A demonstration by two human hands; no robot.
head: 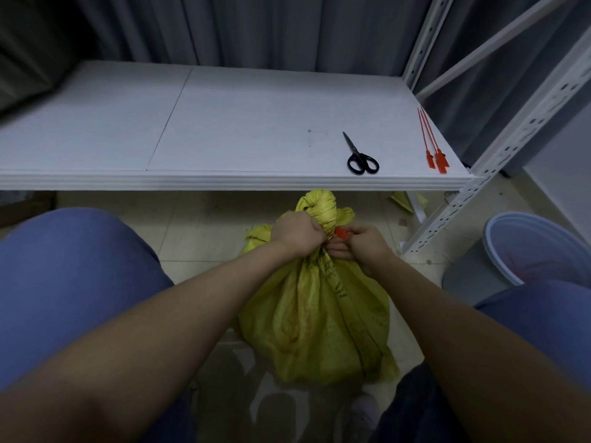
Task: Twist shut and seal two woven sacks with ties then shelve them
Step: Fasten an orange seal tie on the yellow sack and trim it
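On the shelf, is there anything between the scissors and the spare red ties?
Nothing: in the head view the white shelf is bare between the scissors and the spare red ties near its right edge.

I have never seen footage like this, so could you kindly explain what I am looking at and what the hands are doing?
There is one picture, from a camera worn on a person's head, looking down at their own bare arms. The left hand grips the twisted neck of a yellow woven sack standing on the floor. The right hand holds a red tie at that neck. On the white shelf ahead lie black scissors and spare red ties. A grey bin stands at right.
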